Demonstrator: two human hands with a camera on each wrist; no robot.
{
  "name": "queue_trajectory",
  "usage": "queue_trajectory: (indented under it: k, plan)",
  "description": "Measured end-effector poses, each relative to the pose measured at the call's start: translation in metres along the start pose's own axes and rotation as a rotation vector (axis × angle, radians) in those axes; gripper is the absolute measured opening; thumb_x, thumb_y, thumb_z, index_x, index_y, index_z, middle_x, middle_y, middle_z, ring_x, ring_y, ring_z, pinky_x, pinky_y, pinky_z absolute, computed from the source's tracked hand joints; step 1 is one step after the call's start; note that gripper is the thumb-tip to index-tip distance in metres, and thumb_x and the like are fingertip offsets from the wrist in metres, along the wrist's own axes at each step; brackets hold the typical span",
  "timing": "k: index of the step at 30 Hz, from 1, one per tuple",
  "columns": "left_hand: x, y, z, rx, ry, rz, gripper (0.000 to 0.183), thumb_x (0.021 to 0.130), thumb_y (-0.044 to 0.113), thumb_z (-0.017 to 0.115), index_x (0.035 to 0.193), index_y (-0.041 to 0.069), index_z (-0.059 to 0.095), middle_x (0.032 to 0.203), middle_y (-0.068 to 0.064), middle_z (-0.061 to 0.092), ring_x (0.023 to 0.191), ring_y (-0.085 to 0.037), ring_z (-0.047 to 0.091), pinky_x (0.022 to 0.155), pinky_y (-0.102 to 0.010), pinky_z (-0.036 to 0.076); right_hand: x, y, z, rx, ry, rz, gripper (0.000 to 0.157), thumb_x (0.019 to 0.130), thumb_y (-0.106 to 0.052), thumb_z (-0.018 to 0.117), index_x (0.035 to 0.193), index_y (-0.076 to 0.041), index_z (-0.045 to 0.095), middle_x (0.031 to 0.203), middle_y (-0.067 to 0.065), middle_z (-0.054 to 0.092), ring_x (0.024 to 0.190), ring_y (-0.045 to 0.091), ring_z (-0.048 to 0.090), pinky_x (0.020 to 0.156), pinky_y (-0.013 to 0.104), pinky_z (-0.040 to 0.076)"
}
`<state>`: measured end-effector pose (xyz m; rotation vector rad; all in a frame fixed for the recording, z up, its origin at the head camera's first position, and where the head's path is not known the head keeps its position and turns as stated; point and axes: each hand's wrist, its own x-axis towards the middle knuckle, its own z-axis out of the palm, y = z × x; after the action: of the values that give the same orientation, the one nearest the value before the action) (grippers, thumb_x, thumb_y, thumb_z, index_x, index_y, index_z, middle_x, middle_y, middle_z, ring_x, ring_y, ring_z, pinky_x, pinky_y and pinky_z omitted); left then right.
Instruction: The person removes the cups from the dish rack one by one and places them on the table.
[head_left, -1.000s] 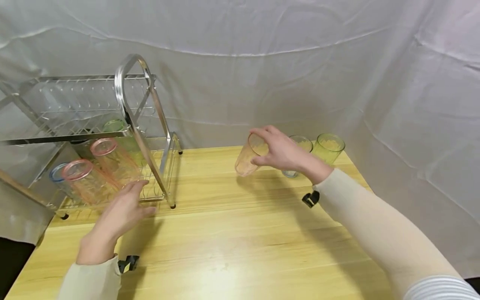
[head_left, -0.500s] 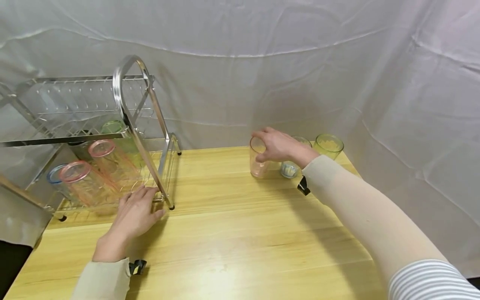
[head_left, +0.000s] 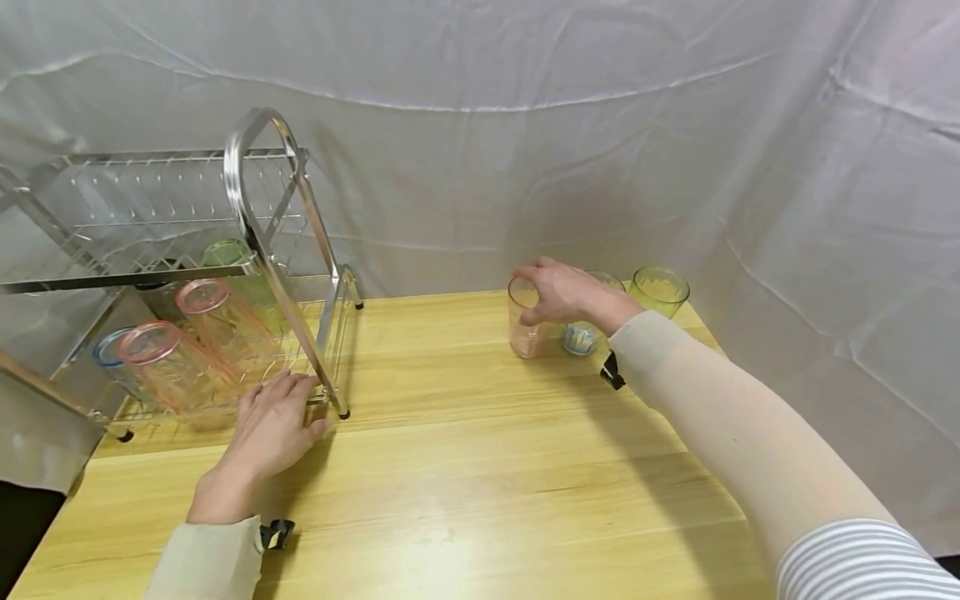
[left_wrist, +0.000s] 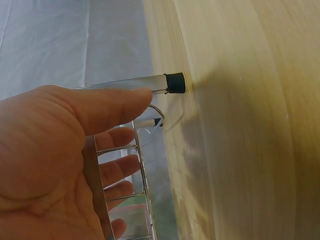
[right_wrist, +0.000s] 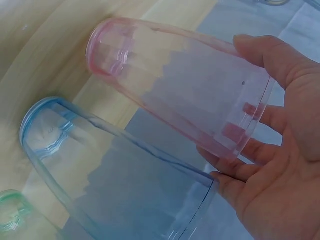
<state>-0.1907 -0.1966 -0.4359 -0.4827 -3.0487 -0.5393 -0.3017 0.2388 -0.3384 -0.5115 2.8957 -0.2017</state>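
Note:
My right hand [head_left: 564, 293] grips a pinkish clear glass [head_left: 527, 333] near its rim, thumb on one side and fingers on the other. The glass stands upright, its thick base [right_wrist: 107, 50] at the table. Close beside it is a blue-tinted glass [right_wrist: 125, 165], partly hidden behind my hand in the head view; my little finger is right at its rim. A green glass [head_left: 660, 287] stands farther right. My left hand [head_left: 272, 423] holds the lower front rail of a metal dish rack [left_wrist: 92, 185], fingers behind the rail and thumb along the rack's leg [left_wrist: 130, 84].
Inside the rack's lower tier are two pink glasses [head_left: 152, 343], a blue-rimmed glass [head_left: 112, 348] and a green glass [head_left: 227, 252], bases up. A dark item [head_left: 157, 292] is behind them. Grey cloth [head_left: 420, 183] hangs behind and right of the wooden table [head_left: 465, 475].
My right hand has brought the pink glass from tilted to upright and shifted it right, beside the blue-tinted glass. My left hand has moved slightly right and settled on the rack's front rail.

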Motion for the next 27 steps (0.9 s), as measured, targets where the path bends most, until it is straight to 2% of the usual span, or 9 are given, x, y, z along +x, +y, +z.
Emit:
queue_trajectory:
  k: [8, 14, 23, 27]
  plan:
    - [0.0002, 0.0, -0.0001, 0.01, 0.011, 0.006, 0.06, 0.093, 0.024, 0.078, 0.142, -0.004, 0.057, 0.147, -0.032, 0.054, 0.148, -0.055, 0.034, 0.114, -0.077, 0.02, -0.0002, 0.0014, 0.0013, -0.007, 0.001, 0.028, 0.088, 0.09, -0.048, 0.078, 0.163, -0.016, 0.04, 0.159, 0.021, 0.044, 0.141, 0.041, 0.051, 0.114, 0.061, 0.045]
    - [-0.0009, 0.0002, 0.0009, 0.011, 0.004, 0.003, 0.061, 0.093, 0.024, 0.078, 0.143, -0.004, 0.056, 0.147, -0.032, 0.055, 0.147, -0.056, 0.035, 0.114, -0.077, 0.02, -0.0017, 0.003, 0.0024, 0.002, -0.013, 0.027, 0.09, 0.089, -0.049, 0.079, 0.163, -0.018, 0.038, 0.16, 0.021, 0.042, 0.14, 0.043, 0.051, 0.113, 0.063, 0.045]
    - [-0.0002, 0.0003, 0.0017, 0.013, 0.007, 0.004, 0.06, 0.093, 0.025, 0.079, 0.142, -0.003, 0.057, 0.146, -0.032, 0.055, 0.146, -0.056, 0.035, 0.114, -0.077, 0.02, -0.0061, 0.0054, -0.0026, -0.008, -0.033, -0.025, 0.09, 0.086, -0.033, 0.079, 0.164, -0.019, 0.037, 0.16, 0.021, 0.042, 0.142, 0.042, 0.05, 0.113, 0.062, 0.045]
    - [0.0008, 0.0009, 0.0018, 0.014, 0.013, 0.005, 0.059, 0.093, 0.025, 0.08, 0.141, -0.002, 0.058, 0.146, -0.032, 0.055, 0.146, -0.055, 0.036, 0.113, -0.076, 0.02, -0.0072, 0.0061, -0.0033, -0.006, -0.036, -0.038, 0.088, 0.088, -0.032, 0.08, 0.164, -0.021, 0.037, 0.159, 0.02, 0.044, 0.142, 0.041, 0.05, 0.113, 0.061, 0.046]
